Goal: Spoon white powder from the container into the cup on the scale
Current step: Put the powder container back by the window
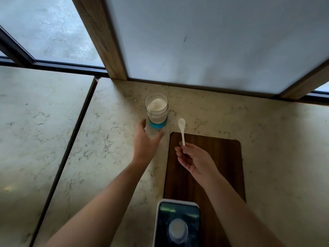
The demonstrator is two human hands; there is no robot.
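Observation:
A clear container [156, 108] with a blue band holds white powder and stands on the marble counter near the back wall. My left hand [145, 141] grips its lower part from the near side. My right hand [193, 160] pinches the handle end of a white plastic spoon [182, 128], whose bowl points away from me, to the right of the container; the bowl looks empty. At the bottom of the view a small white cup [178, 230] sits on a dark-topped scale [161, 220] with a white rim.
A dark wooden board [222, 157] lies under my right hand and the scale. A frosted panel in a wooden frame [99, 32] rises behind the counter. A dark seam [71, 139] divides the marble counter on the left.

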